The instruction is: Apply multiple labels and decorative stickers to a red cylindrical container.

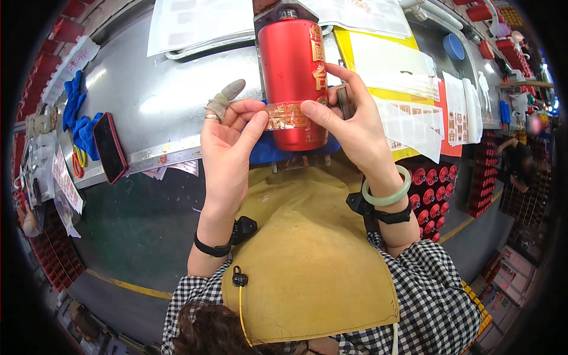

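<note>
A red bottle (285, 65) with a dark cap and raised gold markings lies in front of me, its cap end pointing away. Across its lower part stretches a clear decal strip (285, 116) with gold print. My left hand (228, 133) pinches the strip's left end between thumb and a finger; a grey finger cot (228, 96) covers its index finger. With the thumb of my right hand (358, 118) pressed on the strip's right end, the fingers curl beside the bottle. A small flat grey piece (342, 102) shows among those fingers; its kind is unclear.
Decal sheets (198, 23) lie beyond the bottle, with more sheets (408, 121) on the right. A phone (110, 147), blue cloth (87, 133) and scissors (77, 162) lie left on the metal table (157, 112). A blue cup (454, 47) stands far right. Red bottles (431, 195) are stacked below right.
</note>
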Tool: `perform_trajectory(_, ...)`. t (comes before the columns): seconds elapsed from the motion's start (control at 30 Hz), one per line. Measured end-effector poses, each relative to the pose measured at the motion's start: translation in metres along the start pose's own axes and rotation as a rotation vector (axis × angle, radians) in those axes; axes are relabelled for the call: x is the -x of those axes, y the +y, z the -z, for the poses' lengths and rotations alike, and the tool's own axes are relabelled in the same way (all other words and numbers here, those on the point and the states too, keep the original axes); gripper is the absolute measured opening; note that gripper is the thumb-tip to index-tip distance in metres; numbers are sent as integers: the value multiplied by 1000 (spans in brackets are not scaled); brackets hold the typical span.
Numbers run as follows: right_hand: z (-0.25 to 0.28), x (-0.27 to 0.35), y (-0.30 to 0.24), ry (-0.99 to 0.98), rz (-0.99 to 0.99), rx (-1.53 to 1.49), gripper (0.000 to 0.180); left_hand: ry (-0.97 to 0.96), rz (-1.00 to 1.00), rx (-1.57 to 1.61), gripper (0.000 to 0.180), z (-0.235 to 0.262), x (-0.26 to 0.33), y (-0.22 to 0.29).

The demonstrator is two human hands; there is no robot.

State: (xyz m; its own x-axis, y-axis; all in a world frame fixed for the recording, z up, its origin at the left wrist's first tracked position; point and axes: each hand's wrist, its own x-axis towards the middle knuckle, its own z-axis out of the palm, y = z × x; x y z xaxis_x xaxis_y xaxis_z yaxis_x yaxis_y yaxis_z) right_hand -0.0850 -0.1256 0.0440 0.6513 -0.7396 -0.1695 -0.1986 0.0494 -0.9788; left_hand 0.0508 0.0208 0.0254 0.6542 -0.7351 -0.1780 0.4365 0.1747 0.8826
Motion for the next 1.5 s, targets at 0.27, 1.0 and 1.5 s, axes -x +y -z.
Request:
perform_trajectory(0.27, -3, 1, -4, 18, -14, 0, 73, 1, 7, 0, 54, 0, -1, -2)
perform_trajectory(1.0, 10, 4, 0, -19, -57, -125, 81, -166, -290, -758, 113, 0, 1, -28)
perform_trajectory(1.5, 10, 2, 12, -58, -94, -89, 85, -156, -78, 64, 62, -24, -12, -15)
